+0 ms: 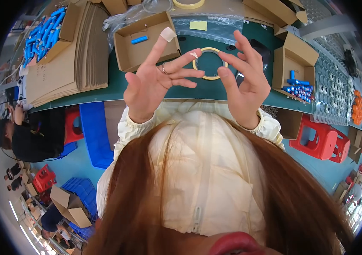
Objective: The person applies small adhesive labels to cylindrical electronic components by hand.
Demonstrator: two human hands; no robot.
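The dark green counter [117, 87] spans the upper part of the view. At ten o'clock lies a tall stack of flat brown cardboard sheets [68, 59]. At twelve o'clock stands an open brown cardboard box [145, 42] holding one blue cylinder [139, 40]; at three o'clock a second open cardboard box [293, 68] holds several blue cylinders [298, 88]. A red plastic stool [325, 142] stands at four o'clock.

Both hands are raised above the counter. The left hand [151, 83], fingers spread, its grip apart, has a bandaged forefinger. The right hand [244, 80] is likewise spread. Between them, at twelve o'clock, the yellow ring-shaped tape roll [203, 76] appears to lie on the counter behind the fingertips, partly covered by them.
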